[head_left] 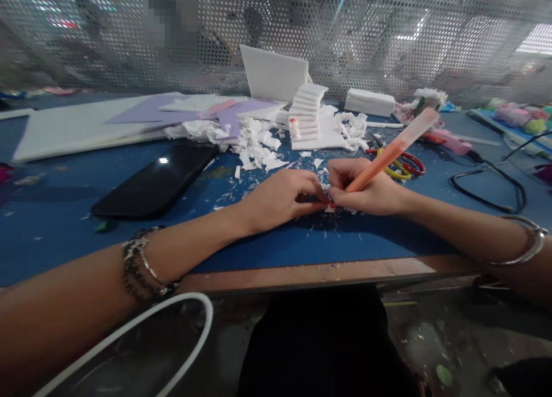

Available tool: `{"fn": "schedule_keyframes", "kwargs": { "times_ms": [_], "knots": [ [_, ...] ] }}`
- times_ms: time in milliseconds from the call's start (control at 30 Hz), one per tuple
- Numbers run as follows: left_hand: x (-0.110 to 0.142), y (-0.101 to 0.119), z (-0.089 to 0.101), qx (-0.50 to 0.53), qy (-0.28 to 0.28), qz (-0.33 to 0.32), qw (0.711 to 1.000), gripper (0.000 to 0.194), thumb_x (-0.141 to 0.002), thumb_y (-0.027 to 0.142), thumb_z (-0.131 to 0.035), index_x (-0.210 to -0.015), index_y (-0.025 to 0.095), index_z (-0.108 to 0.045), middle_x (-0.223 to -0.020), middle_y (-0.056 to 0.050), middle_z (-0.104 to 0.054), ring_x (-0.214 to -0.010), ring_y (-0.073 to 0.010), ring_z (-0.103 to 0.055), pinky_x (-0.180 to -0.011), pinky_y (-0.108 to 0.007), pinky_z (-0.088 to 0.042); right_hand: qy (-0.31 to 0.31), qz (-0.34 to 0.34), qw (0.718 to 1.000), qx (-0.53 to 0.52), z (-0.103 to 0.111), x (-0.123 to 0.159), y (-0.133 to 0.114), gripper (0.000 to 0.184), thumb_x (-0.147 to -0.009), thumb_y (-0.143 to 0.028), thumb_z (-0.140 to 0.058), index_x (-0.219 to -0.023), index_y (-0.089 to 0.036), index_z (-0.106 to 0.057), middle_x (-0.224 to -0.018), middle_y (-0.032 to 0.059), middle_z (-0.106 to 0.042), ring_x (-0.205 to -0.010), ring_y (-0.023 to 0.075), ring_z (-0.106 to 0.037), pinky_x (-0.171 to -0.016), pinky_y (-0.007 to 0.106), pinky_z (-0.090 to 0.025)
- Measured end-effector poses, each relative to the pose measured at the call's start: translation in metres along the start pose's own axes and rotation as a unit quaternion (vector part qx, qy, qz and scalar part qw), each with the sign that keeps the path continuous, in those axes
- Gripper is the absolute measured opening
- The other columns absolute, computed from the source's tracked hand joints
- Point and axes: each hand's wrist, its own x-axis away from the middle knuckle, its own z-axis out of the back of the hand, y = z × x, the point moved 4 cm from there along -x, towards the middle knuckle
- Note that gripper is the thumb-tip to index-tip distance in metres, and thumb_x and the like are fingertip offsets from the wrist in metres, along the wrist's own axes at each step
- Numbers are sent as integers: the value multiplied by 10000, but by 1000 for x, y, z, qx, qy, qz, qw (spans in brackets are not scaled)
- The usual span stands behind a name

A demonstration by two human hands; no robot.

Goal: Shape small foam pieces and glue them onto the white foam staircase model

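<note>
My right hand [366,193] is closed round an orange craft knife [394,147], whose tip points down at the blue mat [267,247]. My left hand [280,198] lies just left of it, fingertips pinched on a tiny white piece [328,208] under the knife tip; the piece is mostly hidden. Both hands meet at the middle of the mat, near the table's front edge. Small white offcuts lie scattered around them.
A black phone [157,181] lies left of the hands. Behind are white foam scraps [254,147], a small foam staircase model [307,116], white and purple sheets [86,123], scissors [401,164], a pink glue gun [448,141] with black cable, and a perforated metal screen [388,34].
</note>
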Motion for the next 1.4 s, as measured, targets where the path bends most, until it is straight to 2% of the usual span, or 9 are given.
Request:
{"fn": "schedule_keyframes", "kwargs": {
  "times_ms": [133, 267, 400, 867, 967, 1400],
  "knots": [
    [-1, 0, 0, 4, -1, 2, 1000, 132, -786, 251, -577, -832, 177, -677, -816, 15, -633, -730, -70, -586, -718, -153, -411, 10, 12, 1000, 18, 2, -1, -1, 209, -669, -50, -516, -574, -157, -364, -528, -78, -358, -477, 16, -312, -425, 155, -245],
    [-1, 0, 0, 14, 3, 8, 1000, 114, -775, 219, -575, -830, 180, -666, -815, 17, -631, -725, -75, -581, -707, -162, -417, -25, 24, 999, 18, -1, 0, -3, 223, -682, -56, -515, -578, -162, -349, -528, -82, -343, -479, 18, -311, -430, 157, -245],
    [-1, 0, 1, 14, 0, 15, 1000, 108, -765, 213, -574, -817, 171, -659, -804, 15, -626, -707, -75, -572, -689, -164, -417, -19, 23, 999, 28, 0, 1, -4, 240, -675, -44, -512, -571, -164, -333, -522, -86, -332, -477, 18, -299, -433, 157, -244],
    [-1, 0, 1, 15, -14, 28, 999, 120, -770, 222, -553, -816, 155, -641, -827, -7, -621, -733, -93, -559, -693, -186, -414, -66, 29, 997, 8, -4, 1, -3, 233, -694, -43, -505, -584, -161, -337, -542, -81, -334, -501, 19, -310, -449, 155, -254],
    [-1, 0, 0, 18, -15, 30, 999, 120, -771, 228, -555, -810, 156, -642, -808, -2, -613, -692, -83, -547, -671, -180, -410, -52, 23, 998, 7, -3, 1, -3, 232, -698, -48, -506, -587, -162, -336, -544, -82, -336, -499, 19, -310, -451, 158, -254],
    [-1, -2, 0, 28, -17, 27, 999, 127, -762, 215, -561, -814, 136, -646, -814, -19, -619, -714, -93, -552, -668, -183, -411, -69, 23, 997, 2, -5, 1, -2, 224, -695, -32, -501, -588, -157, -348, -544, -83, -337, -498, 17, -305, -451, 162, -253]
  ]
}}
